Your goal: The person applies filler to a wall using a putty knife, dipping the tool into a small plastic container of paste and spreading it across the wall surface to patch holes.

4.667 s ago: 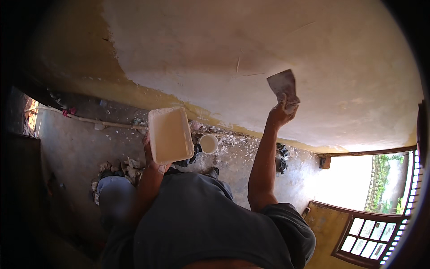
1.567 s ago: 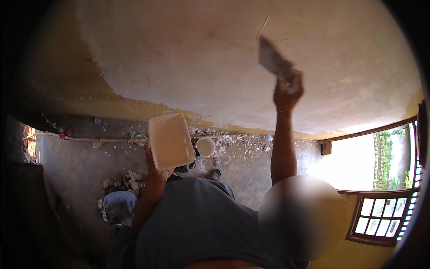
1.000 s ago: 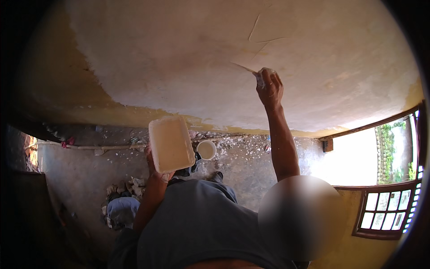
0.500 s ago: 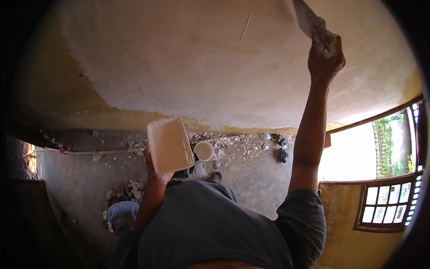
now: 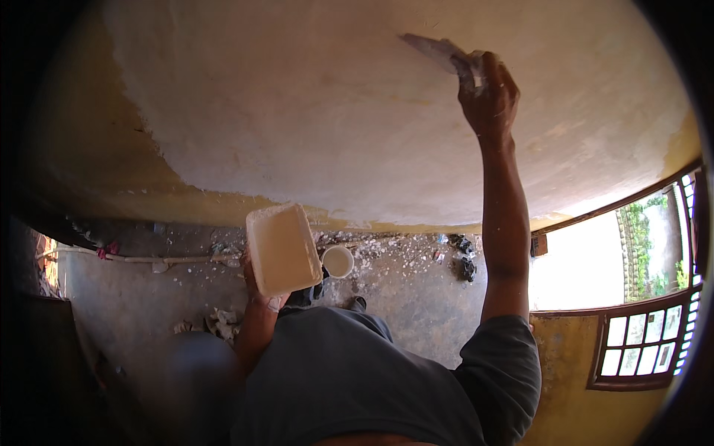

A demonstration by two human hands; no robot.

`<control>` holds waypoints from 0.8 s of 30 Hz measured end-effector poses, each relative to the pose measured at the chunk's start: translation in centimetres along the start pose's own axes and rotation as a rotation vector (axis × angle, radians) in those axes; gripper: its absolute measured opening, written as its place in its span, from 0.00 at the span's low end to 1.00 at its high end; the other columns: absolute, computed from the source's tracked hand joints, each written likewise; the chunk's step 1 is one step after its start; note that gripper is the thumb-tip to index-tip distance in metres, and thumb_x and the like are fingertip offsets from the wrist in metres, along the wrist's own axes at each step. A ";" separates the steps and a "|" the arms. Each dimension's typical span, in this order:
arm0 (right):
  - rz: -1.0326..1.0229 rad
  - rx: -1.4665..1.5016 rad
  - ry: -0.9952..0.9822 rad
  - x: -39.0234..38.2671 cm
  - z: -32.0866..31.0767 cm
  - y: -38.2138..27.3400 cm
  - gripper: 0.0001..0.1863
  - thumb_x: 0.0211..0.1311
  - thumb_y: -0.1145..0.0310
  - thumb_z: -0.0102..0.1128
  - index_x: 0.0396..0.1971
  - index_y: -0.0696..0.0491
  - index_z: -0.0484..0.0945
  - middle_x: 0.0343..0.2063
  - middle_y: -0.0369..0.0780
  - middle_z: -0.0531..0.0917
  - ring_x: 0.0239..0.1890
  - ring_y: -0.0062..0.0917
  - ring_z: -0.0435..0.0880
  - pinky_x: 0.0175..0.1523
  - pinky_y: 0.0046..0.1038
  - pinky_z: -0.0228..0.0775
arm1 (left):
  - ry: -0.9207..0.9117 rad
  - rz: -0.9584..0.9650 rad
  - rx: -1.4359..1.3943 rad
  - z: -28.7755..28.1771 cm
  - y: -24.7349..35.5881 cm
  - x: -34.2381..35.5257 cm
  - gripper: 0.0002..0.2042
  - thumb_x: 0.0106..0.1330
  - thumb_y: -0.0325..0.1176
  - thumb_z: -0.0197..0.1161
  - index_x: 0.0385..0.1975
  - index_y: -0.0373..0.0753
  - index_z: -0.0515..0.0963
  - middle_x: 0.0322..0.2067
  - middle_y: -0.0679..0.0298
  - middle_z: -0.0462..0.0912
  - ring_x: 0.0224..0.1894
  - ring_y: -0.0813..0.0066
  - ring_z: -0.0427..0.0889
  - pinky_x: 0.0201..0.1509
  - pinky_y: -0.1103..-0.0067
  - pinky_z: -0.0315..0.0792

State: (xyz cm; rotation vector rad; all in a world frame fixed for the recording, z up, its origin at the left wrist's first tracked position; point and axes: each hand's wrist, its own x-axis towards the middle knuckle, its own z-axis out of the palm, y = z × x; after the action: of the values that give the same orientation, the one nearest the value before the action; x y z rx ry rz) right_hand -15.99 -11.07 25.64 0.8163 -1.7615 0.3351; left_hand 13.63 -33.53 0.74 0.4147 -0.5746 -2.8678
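A cream-coloured rectangular tub (image 5: 285, 250) tilts in my left hand (image 5: 254, 286), in front of my chest. Its inside is pale and coated; most of the fingers are hidden behind it. Up at the wall, my right hand (image 5: 489, 93) grips a putty knife (image 5: 435, 50) whose broad blade points to the left. The blade lies on or close to the wall (image 5: 312, 126), which is covered with a pale skim coat. Bare yellowish wall shows around the coat's left and lower edges.
A white bucket (image 5: 338, 262) stands on the concrete floor (image 5: 416, 312), among scattered pale flakes. Black plastic scraps (image 5: 466, 260) lie to its right. A long pole (image 5: 171, 259) runs along the left. At the right are a bright opening and a paned window (image 5: 643, 338).
My right hand has swung left and turned with the putty knife, its blade now pointing left. The tub stays nearly in place. A bluish shape at lower left has become blurred.
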 end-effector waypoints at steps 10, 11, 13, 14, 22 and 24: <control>0.840 1.184 0.298 2.9 -1.3 -3.2 0.13 0.54 0.81 0.69 0.39 0.60 0.77 0.40 0.43 0.81 0.38 0.29 0.82 0.46 0.28 0.78 | 0.001 0.000 -0.088 -0.7 0.4 -0.4 0.26 0.74 0.51 0.43 0.64 0.40 0.67 0.53 0.56 0.79 0.51 0.59 0.83 0.51 0.60 0.81; 0.821 1.022 0.137 1.0 -0.1 -5.0 0.12 0.54 0.81 0.69 0.37 0.59 0.78 0.36 0.39 0.81 0.36 0.22 0.79 0.44 0.25 0.75 | -0.013 -0.016 -0.114 -1.1 0.2 -0.1 0.26 0.74 0.51 0.44 0.64 0.40 0.67 0.52 0.56 0.79 0.51 0.59 0.83 0.51 0.60 0.81; 0.779 0.870 -0.069 -1.3 1.7 -9.5 0.07 0.57 0.79 0.68 0.35 0.57 0.79 0.32 0.34 0.82 0.34 0.16 0.76 0.39 0.19 0.69 | -0.035 -0.026 -0.117 -1.9 0.0 0.2 0.26 0.74 0.51 0.44 0.64 0.40 0.67 0.52 0.56 0.79 0.51 0.59 0.83 0.51 0.60 0.81; 0.786 0.949 -0.079 -2.0 2.8 -11.4 0.09 0.58 0.77 0.68 0.38 0.58 0.79 0.33 0.34 0.83 0.36 0.17 0.77 0.43 0.21 0.71 | -0.045 -0.036 -0.144 -2.3 -0.1 0.4 0.26 0.74 0.51 0.44 0.64 0.40 0.67 0.52 0.57 0.79 0.51 0.59 0.83 0.51 0.60 0.81; 0.914 1.018 0.253 0.9 3.6 -7.3 0.11 0.63 0.76 0.64 0.44 0.60 0.79 0.39 0.39 0.84 0.40 0.23 0.82 0.47 0.26 0.76 | -0.083 0.066 0.028 -4.4 0.8 0.0 0.27 0.75 0.51 0.42 0.66 0.42 0.65 0.57 0.58 0.76 0.56 0.59 0.79 0.58 0.59 0.77; 0.870 0.531 0.174 1.0 3.2 -3.6 0.11 0.62 0.74 0.66 0.43 0.61 0.78 0.39 0.42 0.84 0.39 0.27 0.83 0.46 0.30 0.76 | -0.091 0.060 -0.005 -4.7 0.8 0.1 0.26 0.74 0.51 0.42 0.66 0.42 0.65 0.57 0.58 0.76 0.56 0.59 0.79 0.58 0.59 0.77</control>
State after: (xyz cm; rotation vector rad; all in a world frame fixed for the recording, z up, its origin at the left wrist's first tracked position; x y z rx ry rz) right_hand -16.01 -15.96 24.86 0.3011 -1.7979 1.4466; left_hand 15.10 -35.93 -3.11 0.2629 -0.5848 -2.8413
